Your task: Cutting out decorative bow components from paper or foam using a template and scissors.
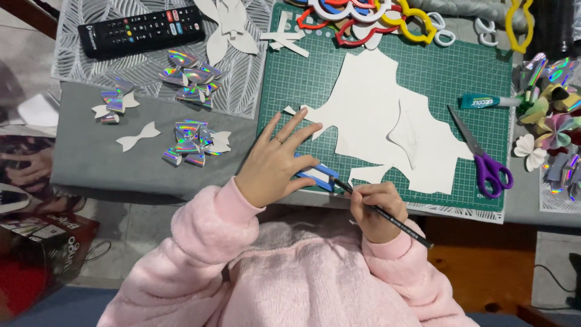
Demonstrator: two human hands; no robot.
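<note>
Seen from above, a person in a fluffy pink sleeved top works at a grey cloth-covered counter (91, 151) with a green gridded cutting mat (460, 66) on it. The left hand (275, 163) lies flat with fingers spread wide, pressing down a small blue flat template piece (319, 176) at the mat's near edge, its fingertips reaching onto a large irregular sheet of white paper (369, 109) that covers the middle of the mat. The right hand (375, 209) is closed in a writing grip around a thin black pencil (387, 215), whose tip touches the mat just beside the blue piece. The paper looks light, thin and floppy, likely to slide or crease, so it is best held flat under an open palm near the line being drawn; the template looks stiffer and light, and seems to need steady downward pressure to stay put. Purple-handled scissors (484, 160) lie on the right of the mat, near a white glue tube with a green cap (484, 101). To the left, shiny holographic paper bows (190, 145) and a plain white bow cut-out (138, 137) rest on the cloth, and a black remote control (142, 29) sits on a silver lace placemat (145, 66) farther back.
</note>
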